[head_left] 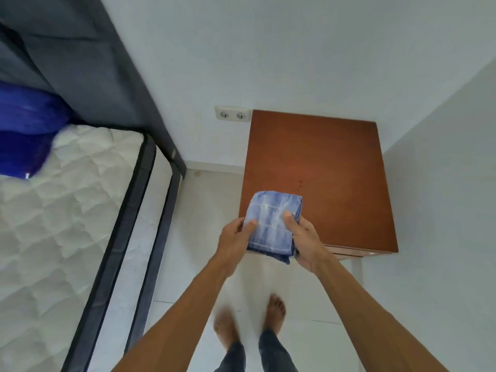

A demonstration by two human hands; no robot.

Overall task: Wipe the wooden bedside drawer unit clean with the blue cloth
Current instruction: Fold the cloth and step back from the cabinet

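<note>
The wooden bedside drawer unit [319, 167] stands in the room's corner, its reddish-brown top bare with a few small dark specks near the middle. I hold the folded blue cloth [272, 224] in the air over the unit's front left corner. My left hand [234, 237] grips the cloth's left edge, thumb on top. My right hand [306, 240] grips its right edge, thumb on top and fingers underneath. The cloth hangs above the wood; contact with the top cannot be told.
A bed with a white quilted mattress [61, 210] and dark frame [128, 218] runs along the left. A blue pillow [24, 130] lies at its head. A double wall socket [233, 115] sits left of the unit. My bare feet stand on the pale tiled floor [204, 210].
</note>
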